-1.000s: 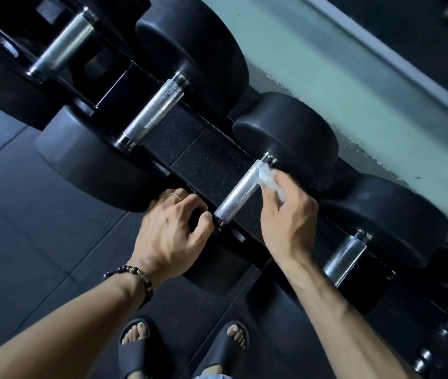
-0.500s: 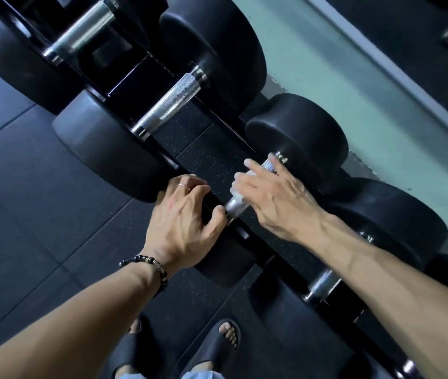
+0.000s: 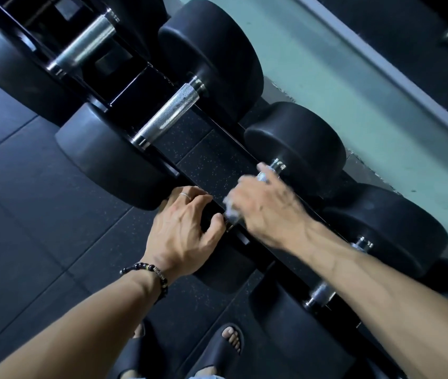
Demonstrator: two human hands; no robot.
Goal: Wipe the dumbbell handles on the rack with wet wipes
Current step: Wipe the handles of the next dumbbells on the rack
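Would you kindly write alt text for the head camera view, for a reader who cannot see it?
A person's right hand wraps a wet wipe around a dumbbell handle on a rack, while the left hand grips that dumbbell's near black weight. More black dumbbells sit alongside.

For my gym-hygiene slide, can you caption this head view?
Right hand wraps a wet wipe around a dumbbell handle while the left hand steadies its near weight.

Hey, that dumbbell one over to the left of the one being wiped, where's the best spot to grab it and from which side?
Probably the knurled steel handle of that dumbbell, taken mid-length from above. It is the only narrow part, bare between two broad black heads, and the rack sits underneath, so only the top is open.
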